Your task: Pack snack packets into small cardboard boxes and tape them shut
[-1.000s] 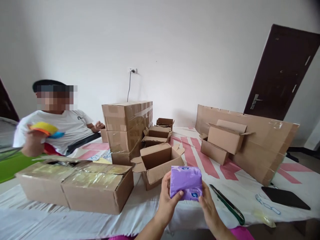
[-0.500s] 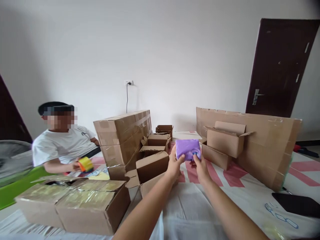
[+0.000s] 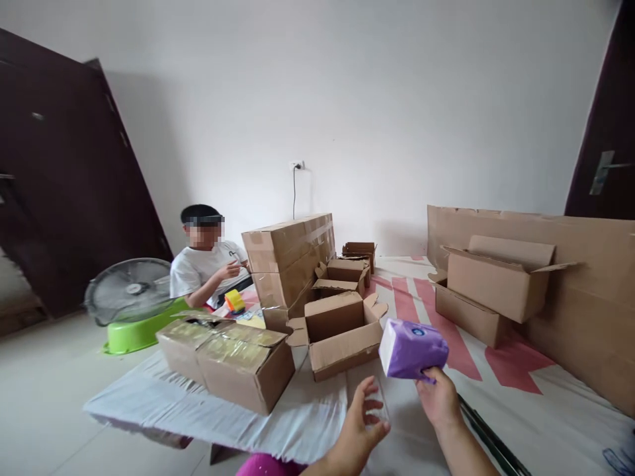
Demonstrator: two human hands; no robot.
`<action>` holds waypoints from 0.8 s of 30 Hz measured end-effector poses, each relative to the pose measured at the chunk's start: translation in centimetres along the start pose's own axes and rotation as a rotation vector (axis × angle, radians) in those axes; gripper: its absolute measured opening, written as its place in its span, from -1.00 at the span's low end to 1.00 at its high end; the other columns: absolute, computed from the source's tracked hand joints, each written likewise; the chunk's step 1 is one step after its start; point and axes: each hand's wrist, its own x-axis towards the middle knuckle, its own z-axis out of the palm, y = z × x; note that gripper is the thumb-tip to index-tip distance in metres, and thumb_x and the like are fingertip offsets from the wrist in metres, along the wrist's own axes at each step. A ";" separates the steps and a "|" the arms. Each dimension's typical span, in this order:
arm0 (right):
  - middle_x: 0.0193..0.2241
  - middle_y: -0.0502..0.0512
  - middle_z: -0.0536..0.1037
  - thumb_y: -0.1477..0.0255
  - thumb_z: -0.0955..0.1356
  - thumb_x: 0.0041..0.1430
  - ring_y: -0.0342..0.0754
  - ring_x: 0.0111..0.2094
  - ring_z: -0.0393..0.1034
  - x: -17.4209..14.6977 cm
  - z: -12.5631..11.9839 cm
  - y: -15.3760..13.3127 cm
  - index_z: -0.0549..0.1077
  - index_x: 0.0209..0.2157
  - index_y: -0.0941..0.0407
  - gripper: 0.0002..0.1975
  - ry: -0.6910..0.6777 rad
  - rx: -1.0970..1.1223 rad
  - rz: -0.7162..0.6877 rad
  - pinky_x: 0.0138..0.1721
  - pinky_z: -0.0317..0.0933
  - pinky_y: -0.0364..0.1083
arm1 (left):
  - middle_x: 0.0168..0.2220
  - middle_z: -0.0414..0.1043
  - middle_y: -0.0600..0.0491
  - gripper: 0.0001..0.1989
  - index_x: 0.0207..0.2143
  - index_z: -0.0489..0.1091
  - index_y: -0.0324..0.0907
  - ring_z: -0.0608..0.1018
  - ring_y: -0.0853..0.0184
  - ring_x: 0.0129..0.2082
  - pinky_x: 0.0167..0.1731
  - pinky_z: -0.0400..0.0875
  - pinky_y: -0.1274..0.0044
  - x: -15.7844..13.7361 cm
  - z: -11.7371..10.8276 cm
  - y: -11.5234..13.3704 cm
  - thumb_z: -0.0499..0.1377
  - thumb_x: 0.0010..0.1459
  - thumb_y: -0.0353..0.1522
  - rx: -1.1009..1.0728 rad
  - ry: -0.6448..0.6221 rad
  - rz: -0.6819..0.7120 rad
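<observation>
My right hand (image 3: 437, 396) grips one end of a purple tissue pack (image 3: 414, 350), holding it above the cloth-covered table (image 3: 397, 430). White tissue shows at the pack's left end. Lower and to the left, my left hand (image 3: 358, 423) is empty, its fingers apart and curved. Just beyond the hands sits an open cardboard box (image 3: 344, 350) with its flaps spread. Behind it are more open boxes (image 3: 342, 274) in a row, beside a tall taped carton (image 3: 288, 264).
A taped box pair (image 3: 228, 360) lies at the left table edge. To the right, an open box (image 3: 496, 277) rests on another, before a cardboard panel (image 3: 590, 264). A person (image 3: 206, 264) sits at the far left, near a yellow tape roll (image 3: 235, 302) and a fan (image 3: 131, 291).
My left hand has let go of the tissue pack, now held by my right hand alone and nearer me. The view has swung left. The other person has put down the tape roll.
</observation>
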 end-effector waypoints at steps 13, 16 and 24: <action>-0.45 -0.06 0.52 0.42 0.36 -0.26 -0.06 -0.41 0.36 -0.9 1.2 2.8 0.44 -0.37 0.06 -0.73 -0.021 -0.160 0.141 -0.42 0.26 -0.12 | -0.15 0.41 0.01 -0.34 0.09 0.05 -0.07 0.55 0.38 -0.34 -0.32 0.45 0.54 11.7 -5.4 0.9 0.35 0.03 -0.33 -0.255 0.716 -0.155; -0.47 -0.06 0.53 0.41 0.37 -0.30 -0.04 -0.41 0.38 -0.4 1.3 3.3 0.46 -0.39 0.06 -0.72 -0.026 -0.207 0.210 -0.41 0.26 -0.11 | -0.24 0.42 0.06 -0.36 0.10 0.03 -0.07 0.54 0.40 -0.44 -0.36 0.46 0.52 13.9 -5.9 0.7 0.31 0.09 -0.28 -0.277 0.769 -0.178; -0.34 0.00 0.59 0.47 0.38 -0.30 0.07 -0.27 0.48 -0.7 0.8 5.0 0.49 -0.22 0.05 -0.55 -0.157 -0.314 0.270 -0.25 0.35 0.00 | -0.36 0.37 0.09 -0.67 -0.21 0.26 -0.10 0.55 0.35 -0.36 -0.23 0.47 0.47 13.0 -6.8 0.3 0.22 0.12 -0.10 -0.280 0.617 -0.125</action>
